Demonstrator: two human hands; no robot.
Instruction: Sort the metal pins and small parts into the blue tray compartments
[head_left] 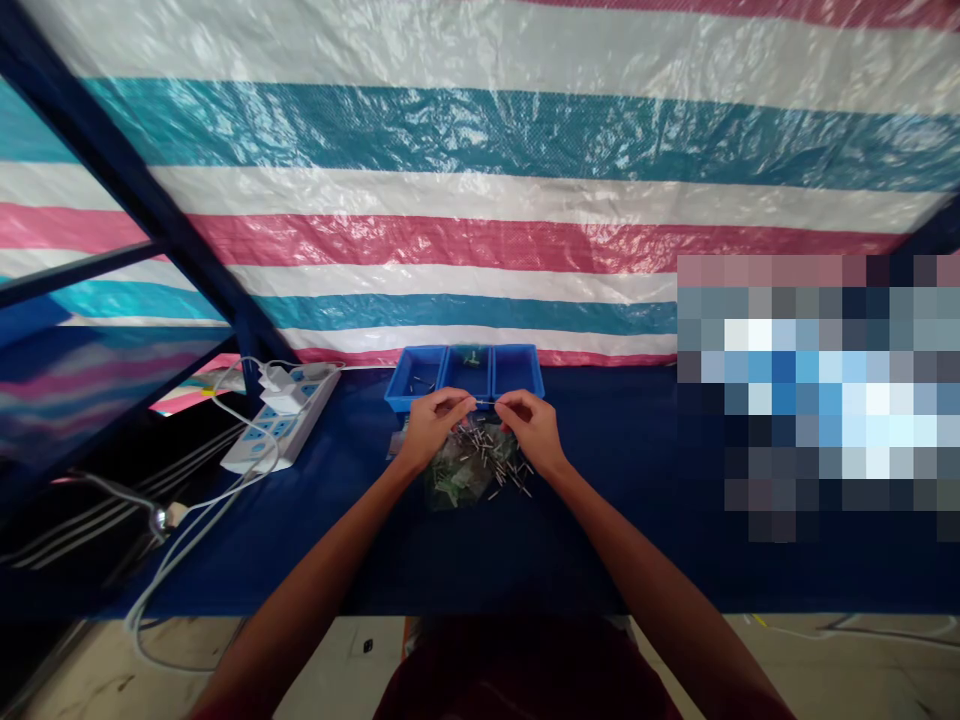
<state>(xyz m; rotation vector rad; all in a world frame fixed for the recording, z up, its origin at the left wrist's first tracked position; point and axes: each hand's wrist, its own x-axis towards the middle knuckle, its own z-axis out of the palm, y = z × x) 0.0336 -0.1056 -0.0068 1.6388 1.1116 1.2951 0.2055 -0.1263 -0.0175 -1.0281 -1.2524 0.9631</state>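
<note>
While a white power strip (259,445) with plugs and loose cables sits off to my left, my work lies ahead of me near the middle of the worktop (615,450). Next along comes the blue tray (401,404), split into three compartments; a few thin pieces lie in its left one, and something small and greenish sits toward the back of the middle one. In front of the tray my left hand (433,424) has thumb and index finger pinched on one end of a slim metal piece (485,403). Below that hand a crumpled clear bag (461,492) rests on the worktop, greenish bits showing in it, and a loose pile of metal pieces (491,450) spreads over it and past its right edge. The slim metal piece is level, bridging my two hands just in front of the tray's near wall. My right hand (534,424) closes on the other end, thumb against finger.

I judge the piece very light and stiff, smooth enough to roll or slip between the fingertips, and hardly fragile. The ends look the best place to hold it, with a light, square pinch. Its finer shape is too small to tell. Farther right, a patch of my view is pixelated.
</note>
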